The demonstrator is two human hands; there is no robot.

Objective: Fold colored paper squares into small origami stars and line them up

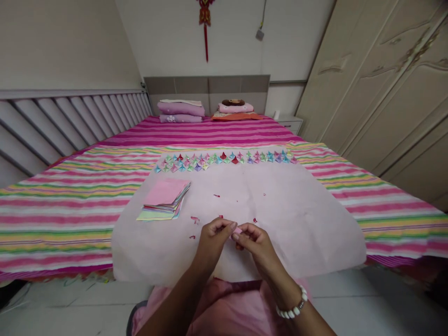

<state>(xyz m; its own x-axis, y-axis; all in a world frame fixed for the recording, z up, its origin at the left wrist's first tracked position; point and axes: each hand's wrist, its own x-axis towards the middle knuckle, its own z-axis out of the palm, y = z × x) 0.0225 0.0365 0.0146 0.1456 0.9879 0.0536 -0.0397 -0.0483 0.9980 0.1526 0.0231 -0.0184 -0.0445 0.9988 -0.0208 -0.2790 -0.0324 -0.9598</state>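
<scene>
our forearms extend above pink clothing, our left hand and right hand close together over a pale sheet. fingers of both pinch a small pink paper between them. a paper stack lies further left; small folded papers line the sheet's far edge.

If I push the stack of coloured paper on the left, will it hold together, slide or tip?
The stack of coloured paper will probably shear apart, since its edges are uneven and nothing visible binds it. Tipping seems unlikely, as it lies low and flat. Single sheets should be light and bend easily, judging by their thin edges.
</scene>
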